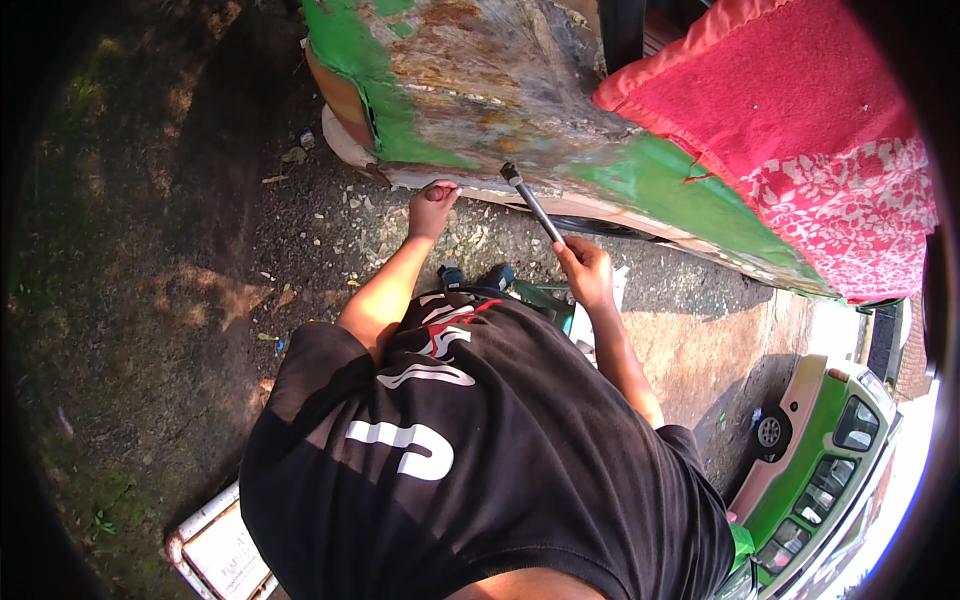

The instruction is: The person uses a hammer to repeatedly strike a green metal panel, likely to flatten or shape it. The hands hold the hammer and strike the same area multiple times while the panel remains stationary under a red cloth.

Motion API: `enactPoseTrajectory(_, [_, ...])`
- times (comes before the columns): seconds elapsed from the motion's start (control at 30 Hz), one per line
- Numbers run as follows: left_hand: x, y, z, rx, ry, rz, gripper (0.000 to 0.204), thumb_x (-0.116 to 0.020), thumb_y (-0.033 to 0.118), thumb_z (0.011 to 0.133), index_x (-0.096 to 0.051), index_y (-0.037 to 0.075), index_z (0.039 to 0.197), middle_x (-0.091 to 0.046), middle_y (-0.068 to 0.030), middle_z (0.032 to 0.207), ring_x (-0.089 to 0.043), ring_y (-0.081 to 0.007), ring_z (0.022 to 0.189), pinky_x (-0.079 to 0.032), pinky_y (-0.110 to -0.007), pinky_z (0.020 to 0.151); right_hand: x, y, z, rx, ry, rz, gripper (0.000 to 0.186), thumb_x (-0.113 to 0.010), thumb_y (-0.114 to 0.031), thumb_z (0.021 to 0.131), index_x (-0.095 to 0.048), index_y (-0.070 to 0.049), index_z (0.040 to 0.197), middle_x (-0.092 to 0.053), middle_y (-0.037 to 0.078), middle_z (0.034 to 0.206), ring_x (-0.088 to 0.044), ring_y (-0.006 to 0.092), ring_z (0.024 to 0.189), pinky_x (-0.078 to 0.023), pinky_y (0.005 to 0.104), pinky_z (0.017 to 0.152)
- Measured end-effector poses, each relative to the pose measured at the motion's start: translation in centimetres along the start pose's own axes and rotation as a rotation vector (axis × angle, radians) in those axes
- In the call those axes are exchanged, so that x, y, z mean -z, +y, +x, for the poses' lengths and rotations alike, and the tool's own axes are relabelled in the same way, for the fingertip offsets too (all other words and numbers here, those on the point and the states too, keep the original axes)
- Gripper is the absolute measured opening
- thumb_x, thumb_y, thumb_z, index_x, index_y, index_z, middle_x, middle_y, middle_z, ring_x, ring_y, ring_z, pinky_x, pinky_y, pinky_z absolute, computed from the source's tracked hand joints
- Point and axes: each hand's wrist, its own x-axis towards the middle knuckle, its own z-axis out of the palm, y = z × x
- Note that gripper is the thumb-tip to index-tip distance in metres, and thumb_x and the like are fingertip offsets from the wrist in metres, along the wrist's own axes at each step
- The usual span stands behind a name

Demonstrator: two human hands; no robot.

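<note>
Item 1: right hand (588,272), closed around the lower end of the shaft of a hammer-like hand tool (538,209); grip clamped on it. The tool has a grey shaft and a dark head, and points up and to the left, its head in front of the lower part of the body panel.

Item 2: left hand (432,204), fingers curled together, near the panel's lower edge; whether anything is inside the fingers, cannot tell.

Item 3: vehicle body panel (470,90), green paint at the borders, a brown and grey patch across the middle. Dark tyre (600,228) partly visible beneath.

Item 4: pink towel (790,110), white floral pattern on its lower part, draped at the panel's right.

Item 5: pale chips (375,235) scattered on the ground.

Item 6: 2 dark shoes (497,276), below the hands.

Item 7: green-and-white minibus (815,470), at right.
</note>
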Motion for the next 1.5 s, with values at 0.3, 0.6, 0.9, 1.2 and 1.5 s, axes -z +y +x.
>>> enactPoseTrajectory(0.3, [-0.3, -0.2, 0.4, -0.017, -0.028, -0.049, 0.014, -0.076, 0.012, 0.084, -0.069, 0.001, 0.090, -0.071, -0.0071, 0.083, -0.064, -0.0151, 0.076, -0.051, -0.029, 0.074, -1.2, 0.8, -0.3, -0.022, 0.028, 0.032, 0.035, -0.067, -0.033, 0.091, -0.071, -0.001, 0.105, -0.069, 0.012, 0.077, -0.064, 0.0181, 0.071, -0.049, 0.0343, 0.067])
enactPoseTrajectory(0.6, [0.3, 0.2, 0.7, -0.033, -0.031, -0.025, 0.012, -0.076, 0.010, 0.084, -0.069, 0.001, 0.088, -0.070, -0.0072, 0.082, -0.063, -0.0149, 0.076, -0.050, -0.029, 0.073, -2.0, 0.8, -0.9, 0.090, 0.069, 0.085, 0.025, -0.065, -0.023, 0.094, -0.069, 0.002, 0.093, -0.054, -0.001, 0.060, -0.047, 0.0065, 0.056, -0.038, 0.0271, 0.051])
enactPoseTrajectory(0.9, [0.1, -1.4, 0.5, 0.002, -0.020, -0.065, 0.014, -0.077, 0.011, 0.083, -0.069, 0.001, 0.088, -0.070, -0.0061, 0.079, -0.061, -0.0131, 0.072, -0.050, -0.028, 0.072, -1.7, 0.1, -1.1, 0.011, 0.010, 0.055, 0.032, -0.068, -0.027, 0.091, -0.070, 0.003, 0.102, -0.067, 0.012, 0.071, -0.061, 0.0157, 0.064, -0.048, 0.0329, 0.062])
enactPoseTrajectory(1.2, [0.2, 0.6, 0.7, 0.003, 0.008, -0.073, 0.014, -0.077, 0.011, 0.083, -0.069, 0.000, 0.087, -0.070, -0.0057, 0.079, -0.062, -0.0124, 0.072, -0.050, -0.028, 0.071, -1.5, 1.0, -0.7, 0.008, 0.039, 0.058, 0.034, -0.068, -0.028, 0.090, -0.070, 0.003, 0.103, -0.067, 0.012, 0.072, -0.060, 0.0145, 0.066, -0.048, 0.0330, 0.063])
enactPoseTrajectory(1.5, [0.2, 0.1, 0.5, -0.033, 0.005, -0.042, 0.012, -0.076, 0.010, 0.083, -0.069, 0.000, 0.087, -0.071, -0.0070, 0.082, -0.064, -0.0143, 0.075, -0.051, -0.029, 0.073, -1.3, 0.8, -0.4, -0.039, 0.006, 0.049, 0.037, -0.067, -0.030, 0.090, -0.070, 0.003, 0.106, -0.070, 0.014, 0.078, -0.064, 0.0159, 0.072, -0.050, 0.0332, 0.068])
